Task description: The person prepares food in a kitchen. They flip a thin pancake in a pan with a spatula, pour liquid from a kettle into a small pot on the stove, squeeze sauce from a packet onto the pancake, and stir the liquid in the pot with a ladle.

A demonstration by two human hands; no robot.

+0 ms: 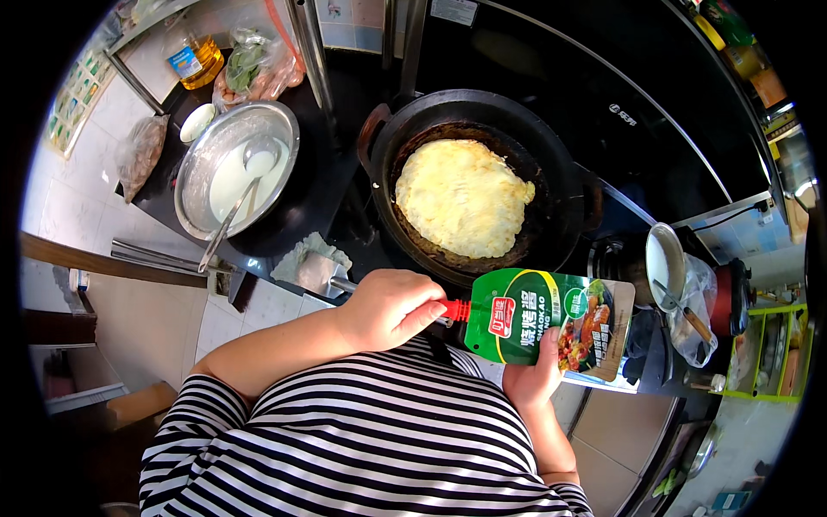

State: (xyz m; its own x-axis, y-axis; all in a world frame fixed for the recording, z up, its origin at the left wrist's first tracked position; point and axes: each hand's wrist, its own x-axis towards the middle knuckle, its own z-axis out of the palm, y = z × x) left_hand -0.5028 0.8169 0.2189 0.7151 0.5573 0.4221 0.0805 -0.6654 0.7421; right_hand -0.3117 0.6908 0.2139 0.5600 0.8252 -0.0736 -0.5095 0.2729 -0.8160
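Observation:
Between my hands is a green barbecue sauce pouch (517, 316) lying sideways, its red spout pointing left. My left hand (394, 310) closes its fingers around the red cap. The pouch's lower right part is gripped by my right hand (536, 375), with the thumb across the front. Just beyond the pouch, a pale yellow pancake (462, 197) lies flat in a dark two-handled iron pan (555, 136). A spatula's metal blade (320, 271) rests on a greyish cloth (294, 258) beside my left hand; its handle runs partly behind that hand.
On the left counter stands a steel bowl (184, 200) of white batter with a ladle (226, 229) in it. Behind it are an oil bottle (200, 61) and a plastic bag of eggs (258, 74). At right stand a small white-lined pot (664, 258) and a red-black appliance (730, 297).

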